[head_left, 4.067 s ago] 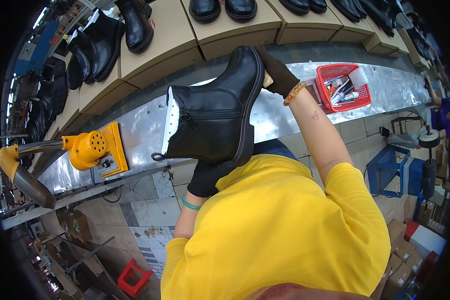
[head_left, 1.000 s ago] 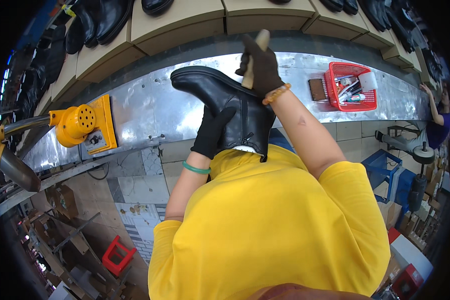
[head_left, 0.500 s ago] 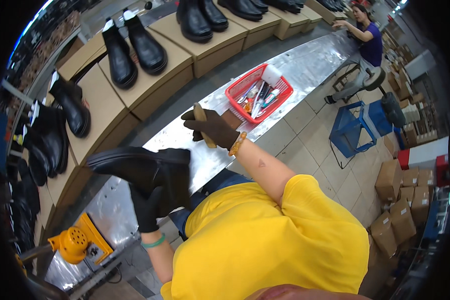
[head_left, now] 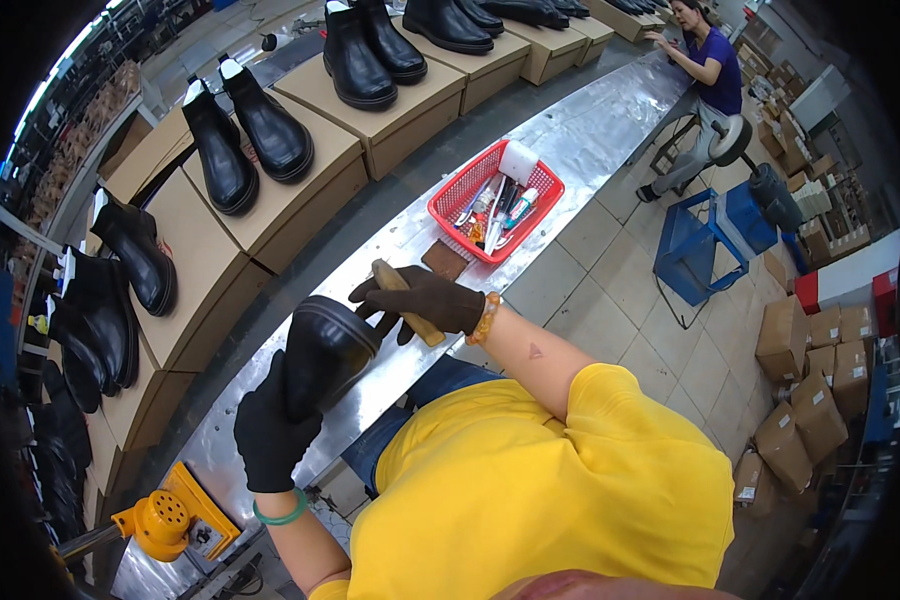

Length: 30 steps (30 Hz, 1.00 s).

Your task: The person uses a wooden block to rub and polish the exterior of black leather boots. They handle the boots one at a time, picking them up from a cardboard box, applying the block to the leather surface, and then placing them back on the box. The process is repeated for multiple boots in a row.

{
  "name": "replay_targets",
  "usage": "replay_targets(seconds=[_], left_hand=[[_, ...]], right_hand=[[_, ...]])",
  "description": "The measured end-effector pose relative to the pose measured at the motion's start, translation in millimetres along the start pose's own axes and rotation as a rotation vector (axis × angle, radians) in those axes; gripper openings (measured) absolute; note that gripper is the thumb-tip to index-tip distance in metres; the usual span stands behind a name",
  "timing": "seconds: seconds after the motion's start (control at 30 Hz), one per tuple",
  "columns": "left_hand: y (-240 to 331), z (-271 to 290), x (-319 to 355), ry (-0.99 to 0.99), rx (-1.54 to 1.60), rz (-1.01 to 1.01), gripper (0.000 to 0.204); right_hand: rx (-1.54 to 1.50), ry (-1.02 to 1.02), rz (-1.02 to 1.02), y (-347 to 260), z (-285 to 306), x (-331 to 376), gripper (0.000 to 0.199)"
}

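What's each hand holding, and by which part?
Left hand: a black boot, gripped on its left-facing side in view; exactly which part can't be told. Right hand: a tan, elongated piece, gripped around its middle.

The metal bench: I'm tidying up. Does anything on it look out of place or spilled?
No spill stands out. Only the red basket looks untidy: its small items lie jumbled, and a brown block lies loose beside it.
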<state>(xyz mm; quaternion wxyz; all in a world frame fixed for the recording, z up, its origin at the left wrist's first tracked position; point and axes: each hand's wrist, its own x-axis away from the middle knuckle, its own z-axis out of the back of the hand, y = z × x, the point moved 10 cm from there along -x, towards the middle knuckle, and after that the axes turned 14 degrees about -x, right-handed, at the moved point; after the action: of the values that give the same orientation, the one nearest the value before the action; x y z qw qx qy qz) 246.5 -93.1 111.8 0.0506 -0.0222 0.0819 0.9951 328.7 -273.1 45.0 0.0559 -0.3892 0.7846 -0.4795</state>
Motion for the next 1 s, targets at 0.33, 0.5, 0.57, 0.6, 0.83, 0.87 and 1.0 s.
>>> replay_targets(seconds=[0.33,0.5,0.57,0.6,0.83,0.87,1.0], left_hand=[[38,28,-9,0.113,-0.343,-0.132,0.069],[16,30,1,0.222,-0.238,-0.034,0.067],[16,31,5,0.305,-0.143,-0.04,0.068],[18,35,9,0.375,-0.084,-0.047,0.069],[14,8,30,0.525,-0.01,-0.037,0.086],[13,6,33,0.557,0.003,-0.005,0.088],[-24,-43,50,0.702,0.259,0.322,0.11]], right_hand=[[0.3,-0.005,0.255,-50,-16,23,0.051],[0.357,0.038,0.091,-31,5,28,0.06],[0.233,0.054,-0.011,-25,6,39,0.059],[0.218,0.072,-0.062,-20,11,43,0.058],[0.257,0.081,-0.164,7,31,64,0.065],[0.231,0.096,-0.2,13,34,68,0.066],[0.172,0.075,-0.305,43,48,72,0.061]])
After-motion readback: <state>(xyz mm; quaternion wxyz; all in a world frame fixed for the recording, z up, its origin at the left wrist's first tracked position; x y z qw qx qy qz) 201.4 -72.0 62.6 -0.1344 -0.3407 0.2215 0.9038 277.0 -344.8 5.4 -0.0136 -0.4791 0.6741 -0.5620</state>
